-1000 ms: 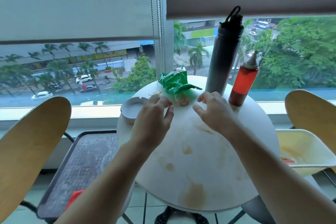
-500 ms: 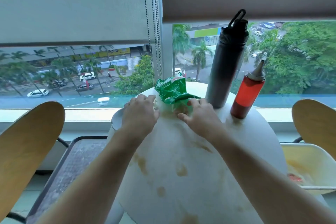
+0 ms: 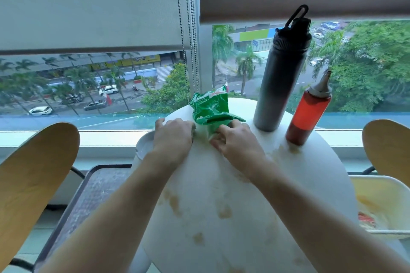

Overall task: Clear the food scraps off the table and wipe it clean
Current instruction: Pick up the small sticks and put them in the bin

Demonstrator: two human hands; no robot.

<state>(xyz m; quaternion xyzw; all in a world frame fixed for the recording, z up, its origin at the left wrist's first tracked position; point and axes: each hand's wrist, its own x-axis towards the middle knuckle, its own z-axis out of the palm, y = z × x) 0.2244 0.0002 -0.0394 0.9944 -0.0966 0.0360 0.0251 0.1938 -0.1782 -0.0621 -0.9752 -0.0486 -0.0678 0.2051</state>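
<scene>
Fingers (image 3: pixel 218 141) of right hand (image 3: pixel 235 142) pinch crumpled green wrapper (image 3: pixel 210 108).

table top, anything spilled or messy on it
Yes. Brown stains are smeared across the white table, with more by the red bottle, and a crumpled green wrapper lies at the far edge.

Wrapper (image 3: pixel 210 106) on table (image 3: pixel 244 217), left of flask (image 3: pixel 279 86).
</scene>
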